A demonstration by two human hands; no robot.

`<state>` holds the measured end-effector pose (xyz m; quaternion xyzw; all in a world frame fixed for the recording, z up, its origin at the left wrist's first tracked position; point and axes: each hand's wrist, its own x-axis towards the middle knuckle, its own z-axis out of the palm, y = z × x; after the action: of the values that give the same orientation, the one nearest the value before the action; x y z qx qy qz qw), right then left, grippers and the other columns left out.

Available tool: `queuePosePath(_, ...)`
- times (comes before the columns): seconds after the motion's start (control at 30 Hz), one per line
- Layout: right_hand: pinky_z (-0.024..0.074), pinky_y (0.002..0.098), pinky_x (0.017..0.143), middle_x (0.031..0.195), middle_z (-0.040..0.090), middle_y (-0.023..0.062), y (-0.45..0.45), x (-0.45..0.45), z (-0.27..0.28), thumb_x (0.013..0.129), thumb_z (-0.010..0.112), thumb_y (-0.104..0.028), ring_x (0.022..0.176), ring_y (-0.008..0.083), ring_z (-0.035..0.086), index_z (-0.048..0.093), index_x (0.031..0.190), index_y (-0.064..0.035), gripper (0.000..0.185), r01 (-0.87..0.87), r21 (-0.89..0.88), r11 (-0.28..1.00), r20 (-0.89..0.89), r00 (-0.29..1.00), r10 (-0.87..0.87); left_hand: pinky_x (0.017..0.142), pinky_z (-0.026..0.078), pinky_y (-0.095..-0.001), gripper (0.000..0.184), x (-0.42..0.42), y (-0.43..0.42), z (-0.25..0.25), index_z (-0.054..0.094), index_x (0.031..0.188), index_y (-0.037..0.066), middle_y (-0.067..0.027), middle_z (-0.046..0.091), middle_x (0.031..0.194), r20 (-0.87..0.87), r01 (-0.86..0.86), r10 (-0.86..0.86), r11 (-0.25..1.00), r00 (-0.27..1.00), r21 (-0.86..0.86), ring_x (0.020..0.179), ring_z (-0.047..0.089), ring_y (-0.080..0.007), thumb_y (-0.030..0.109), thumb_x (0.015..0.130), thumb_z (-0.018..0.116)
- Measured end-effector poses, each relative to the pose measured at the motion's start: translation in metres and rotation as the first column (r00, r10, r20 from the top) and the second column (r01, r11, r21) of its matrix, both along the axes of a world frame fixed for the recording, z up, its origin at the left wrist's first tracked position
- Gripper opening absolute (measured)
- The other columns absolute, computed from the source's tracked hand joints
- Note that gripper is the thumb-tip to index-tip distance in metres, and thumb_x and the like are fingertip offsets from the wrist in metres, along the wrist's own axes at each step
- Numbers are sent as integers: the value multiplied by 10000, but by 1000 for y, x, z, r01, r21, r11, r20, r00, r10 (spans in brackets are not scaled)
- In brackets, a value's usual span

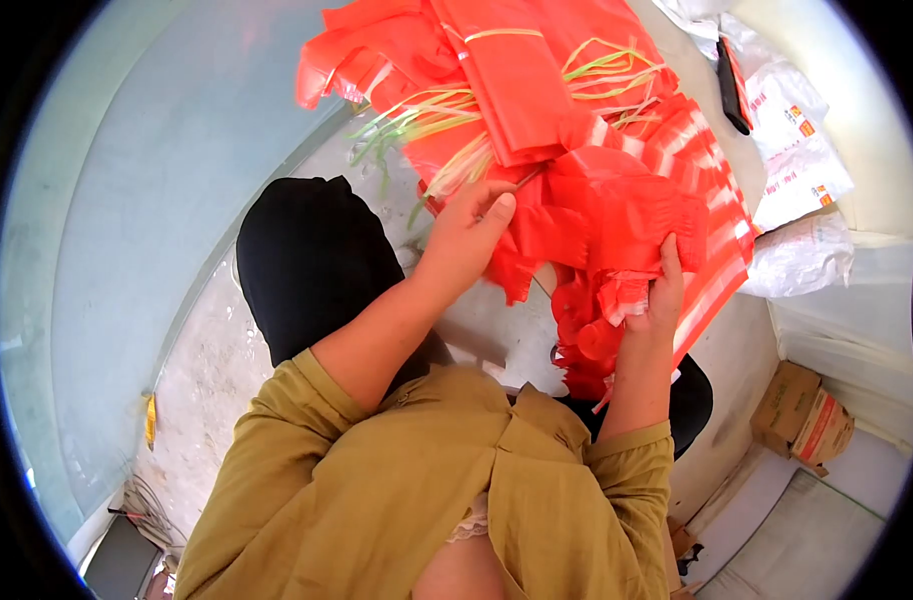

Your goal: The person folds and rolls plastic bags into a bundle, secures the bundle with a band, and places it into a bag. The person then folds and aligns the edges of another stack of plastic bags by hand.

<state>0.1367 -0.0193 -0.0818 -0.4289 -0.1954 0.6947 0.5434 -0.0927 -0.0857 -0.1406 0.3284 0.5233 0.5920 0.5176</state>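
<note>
Against right-hand fingers (671, 260), red plastic (632, 205)

Bags (522, 85) lie straight ahead, ties (432, 110) among them. The left hand (469, 232) is at their near side, the right hand (661, 288) to its right. A phone (733, 88) lies right of the bags, beside a sack (795, 130). A box (801, 412) sits low right; cables (149, 512), low left.

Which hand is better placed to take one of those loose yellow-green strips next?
Probably the left hand: it is right beside the yellow-green strips, though whether it holds anything is unclear. The right hand is farther away and grips bunched red plastic.
</note>
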Motion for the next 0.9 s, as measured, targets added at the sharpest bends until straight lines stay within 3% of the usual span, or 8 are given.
queuePosePath(0.13,484,473,1043,1378,584,153,3,4,-3,1018,595,-263,1222,321,585,500,1386,-15,453,-19,15,1000,3,1000,19,863,518,-367,304,-5,-1,9,636,1199,35,-133,685,1084,-555,193,-76,969,829,156,1011,658,-256,251,994,572)
queuePosePath(0.23,486,472,1052,1397,575,159,5,6,-4,1021,591,-266,1237,324,582,494,1391,-11,460,-23,8,1000,7,1000,23,881,511,-424,302,0,-4,15,630,1200,51,-170,674,1108,-608,398,-333,917,721,-31,1033,643,-340,230,963,580)
queuePosePath(0.43,489,471,1053,1404,572,164,4,6,-5,1021,589,-272,1242,328,583,491,1397,-12,468,-36,-7,999,-31,999,35,918,497,-444,420,3,-3,23,564,1283,31,-177,632,1209,-475,133,-151,989,867,-70,1102,616,-368,268,940,621)
queuePosePath(0.53,491,474,1050,1403,572,164,3,3,-4,1019,593,-276,1239,330,584,491,1397,-14,471,-17,-20,1000,-23,1000,16,955,491,-444,569,2,-2,16,501,1366,24,-183,580,1292,-675,195,-79,976,734,97,1142,602,-374,296,899,676)
queuePosePath(0.63,492,476,1049,1404,571,165,3,2,-4,1016,598,-276,1238,332,584,492,1396,-14,473,-9,-29,1000,-18,1000,9,961,500,-450,687,5,-3,10,457,1418,31,-192,544,1345,-807,233,-122,972,578,20,1153,601,-383,318,855,723)
queuePosePath(0.73,492,476,1049,1406,570,165,1,-2,0,1016,600,-275,1236,333,585,492,1396,-14,474,-1,-42,999,-25,1000,0,936,518,-458,726,6,-3,12,434,1443,45,-206,509,1381,-742,197,-199,976,640,-92,1140,606,-397,365,857,717)
queuePosePath(0.83,480,480,1062,1401,572,166,-1,-1,0,1011,610,-254,1238,336,580,497,1391,-14,464,1,-37,999,-60,998,-3,882,532,-466,703,3,-1,10,436,1450,46,-216,573,1301,-756,175,-178,981,631,-84,1105,625,-395,423,901,662)
queuePosePath(0.9,473,483,1069,1397,575,166,0,0,-2,1009,613,-242,1238,337,578,500,1388,-13,458,-5,-27,1000,-78,997,3,845,536,-460,624,-3,-3,18,503,1397,53,-200,638,1187,-728,164,-261,965,633,-203,1055,649,-372,449,928,618)
